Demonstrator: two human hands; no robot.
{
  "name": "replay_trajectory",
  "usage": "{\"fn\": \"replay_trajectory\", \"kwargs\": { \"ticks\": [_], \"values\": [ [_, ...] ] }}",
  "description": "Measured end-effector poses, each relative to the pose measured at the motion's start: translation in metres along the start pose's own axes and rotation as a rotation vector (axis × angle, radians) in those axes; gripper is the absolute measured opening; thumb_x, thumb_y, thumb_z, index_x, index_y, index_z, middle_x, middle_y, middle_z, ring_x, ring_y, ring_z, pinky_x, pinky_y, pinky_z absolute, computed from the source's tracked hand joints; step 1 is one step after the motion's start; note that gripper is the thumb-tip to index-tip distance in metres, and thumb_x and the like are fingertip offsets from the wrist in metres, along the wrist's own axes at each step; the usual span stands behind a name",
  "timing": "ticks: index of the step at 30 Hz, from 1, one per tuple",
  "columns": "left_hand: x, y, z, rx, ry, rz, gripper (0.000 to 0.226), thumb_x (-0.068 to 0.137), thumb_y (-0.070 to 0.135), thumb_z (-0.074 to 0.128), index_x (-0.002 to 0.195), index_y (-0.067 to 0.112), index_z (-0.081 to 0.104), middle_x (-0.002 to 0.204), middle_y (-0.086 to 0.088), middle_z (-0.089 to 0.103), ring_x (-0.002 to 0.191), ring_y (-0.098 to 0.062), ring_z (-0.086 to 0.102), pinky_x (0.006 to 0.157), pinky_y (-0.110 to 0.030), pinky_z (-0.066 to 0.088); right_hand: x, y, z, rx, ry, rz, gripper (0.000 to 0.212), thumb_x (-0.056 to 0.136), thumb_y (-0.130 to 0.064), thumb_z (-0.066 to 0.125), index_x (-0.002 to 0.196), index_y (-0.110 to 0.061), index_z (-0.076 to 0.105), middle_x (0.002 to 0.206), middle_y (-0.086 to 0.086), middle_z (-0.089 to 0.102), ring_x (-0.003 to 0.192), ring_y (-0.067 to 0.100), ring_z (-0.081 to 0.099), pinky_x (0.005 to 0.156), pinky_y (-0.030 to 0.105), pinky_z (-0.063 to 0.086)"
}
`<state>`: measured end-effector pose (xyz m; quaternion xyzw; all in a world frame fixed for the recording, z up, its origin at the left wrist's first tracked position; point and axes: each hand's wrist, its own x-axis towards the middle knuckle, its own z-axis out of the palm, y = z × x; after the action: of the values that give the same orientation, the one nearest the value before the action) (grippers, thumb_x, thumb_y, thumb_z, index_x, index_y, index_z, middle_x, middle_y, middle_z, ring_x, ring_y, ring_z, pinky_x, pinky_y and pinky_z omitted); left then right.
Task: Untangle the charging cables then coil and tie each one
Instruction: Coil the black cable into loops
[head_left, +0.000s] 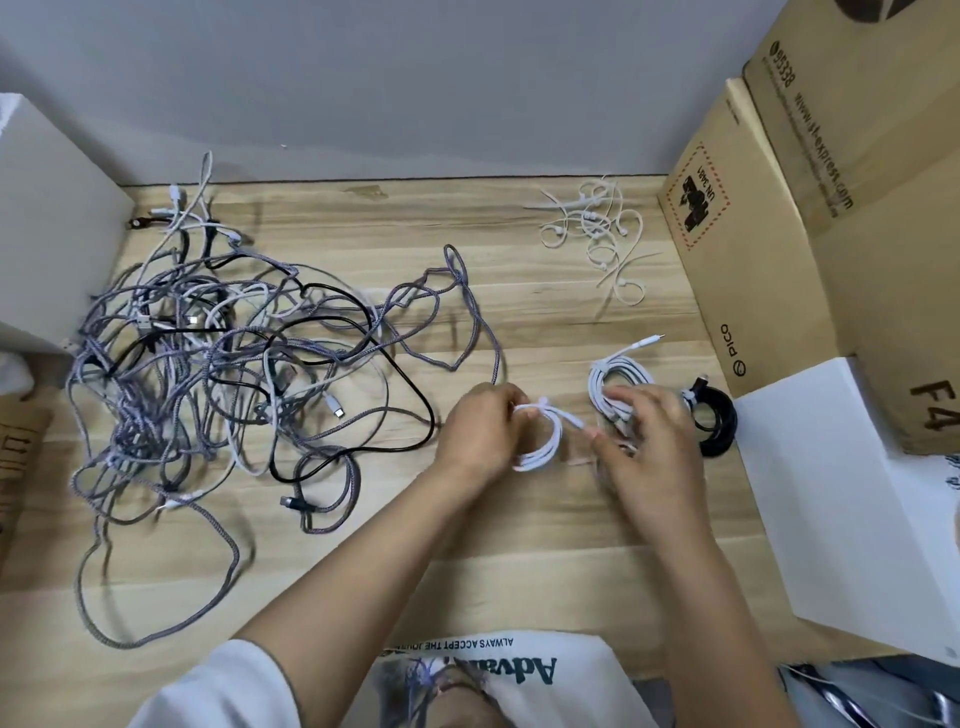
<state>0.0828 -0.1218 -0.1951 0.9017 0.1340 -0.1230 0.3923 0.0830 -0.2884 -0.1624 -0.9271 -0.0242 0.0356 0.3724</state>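
Observation:
My left hand (480, 428) grips a small coil of white cable (543, 447) near the middle of the wooden table (519, 519). A white tie wraps the top of that coil, and my right hand (649, 447) pinches the tie's free end just to the right. A large tangle of grey braided, white and black cables (223, 364) spreads over the left half of the table. Behind my right hand lies a coiled white cable (618, 376), partly hidden by my fingers. A coiled black cable (717, 421) sits further right.
A heap of loose white cable ties (597, 228) lies at the back right. Cardboard boxes (779, 208) line the right side, with a white box (841, 493) in front of them. Another white box (47, 234) stands at the far left.

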Motion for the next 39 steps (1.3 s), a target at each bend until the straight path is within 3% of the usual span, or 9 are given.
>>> {"fn": "replay_trajectory", "kwargs": {
  "ticks": [5,13,21,23,27,31,34,37,39],
  "values": [
    [0.014,-0.006,0.008,0.118,0.07,-0.018,0.023,0.091,0.029,0.058,0.108,0.015,0.063,0.113,-0.01,0.051,0.112,-0.027,0.046,0.092,-0.038,0.04,0.018,0.04,-0.009,-0.214,-0.007,0.121,0.077,0.073,-0.037,0.077,0.139,-0.019,0.04,0.146,0.006,0.037,0.136,0.025,0.029,0.107,0.041,0.027],
    [0.024,-0.006,0.021,0.083,0.03,-0.09,0.027,0.093,0.037,0.053,0.104,0.012,0.056,0.115,-0.007,0.053,0.112,-0.026,0.045,0.091,-0.038,0.04,-0.007,0.046,0.019,-0.318,0.025,0.076,0.09,0.057,-0.034,0.087,0.135,-0.017,0.046,0.127,0.012,0.041,0.118,0.029,0.039,0.095,0.043,0.036],
    [0.016,-0.001,0.012,-0.057,0.117,0.013,0.016,0.092,0.025,0.056,0.101,0.013,0.056,0.108,-0.002,0.052,0.099,-0.021,0.052,0.086,-0.033,0.042,-0.015,0.047,0.021,-0.23,0.112,-0.074,0.04,0.063,-0.008,0.083,0.101,-0.014,0.07,0.09,0.004,0.062,0.087,0.03,0.057,0.078,0.033,0.038],
    [0.01,-0.005,0.006,-0.143,0.117,0.102,0.003,0.09,0.014,0.057,0.093,0.014,0.058,0.099,0.002,0.054,0.093,-0.019,0.053,0.082,-0.027,0.04,-0.012,0.046,0.015,-0.152,0.062,-0.056,0.026,0.065,-0.003,0.08,0.088,-0.012,0.074,0.083,0.002,0.067,0.083,0.029,0.061,0.075,0.034,0.044],
    [-0.011,-0.015,-0.001,-0.351,-0.029,0.161,0.017,0.09,0.005,0.057,0.087,0.022,0.06,0.086,0.013,0.058,0.076,-0.002,0.054,0.073,-0.018,0.042,-0.01,0.039,0.0,0.149,-0.032,-0.007,0.024,0.065,0.007,0.076,0.074,-0.015,0.075,0.076,-0.006,0.069,0.079,0.019,0.065,0.074,0.035,0.051],
    [-0.032,-0.02,-0.01,-0.645,-0.172,0.112,0.017,0.091,0.006,0.057,0.097,0.021,0.062,0.093,0.01,0.064,0.082,0.001,0.058,0.078,-0.016,0.047,-0.011,0.009,-0.01,0.671,-0.045,0.146,0.037,0.064,0.018,0.069,0.062,-0.019,0.071,0.064,-0.011,0.069,0.061,0.0,0.062,0.061,0.012,0.049],
    [-0.048,-0.019,-0.015,-0.91,-0.329,0.072,0.022,0.09,0.017,0.059,0.111,0.013,0.061,0.103,0.002,0.068,0.097,-0.007,0.061,0.089,-0.023,0.046,-0.014,-0.009,0.0,1.055,0.006,0.22,0.016,0.052,-0.012,0.086,0.059,-0.02,0.073,0.058,-0.007,0.067,0.051,0.003,0.06,0.055,0.014,0.05],
    [-0.056,-0.013,-0.013,-1.003,-0.417,0.056,0.056,0.074,0.031,0.073,0.112,-0.007,0.059,0.114,-0.016,0.063,0.108,-0.026,0.055,0.101,-0.042,0.039,-0.02,-0.022,0.021,1.278,0.024,0.295,0.046,0.03,-0.044,0.093,0.063,-0.018,0.074,0.058,-0.001,0.067,0.048,0.007,0.06,0.051,0.018,0.052],
    [-0.06,-0.006,-0.015,-0.96,-0.359,0.039,0.052,0.079,0.025,0.064,0.114,-0.013,0.055,0.121,-0.023,0.06,0.111,-0.03,0.054,0.106,-0.048,0.035,-0.023,-0.028,0.031,1.295,0.052,0.326,0.054,0.026,-0.049,0.093,0.064,-0.015,0.073,0.058,0.001,0.066,0.049,0.007,0.06,0.054,0.02,0.053]
  ]
}}
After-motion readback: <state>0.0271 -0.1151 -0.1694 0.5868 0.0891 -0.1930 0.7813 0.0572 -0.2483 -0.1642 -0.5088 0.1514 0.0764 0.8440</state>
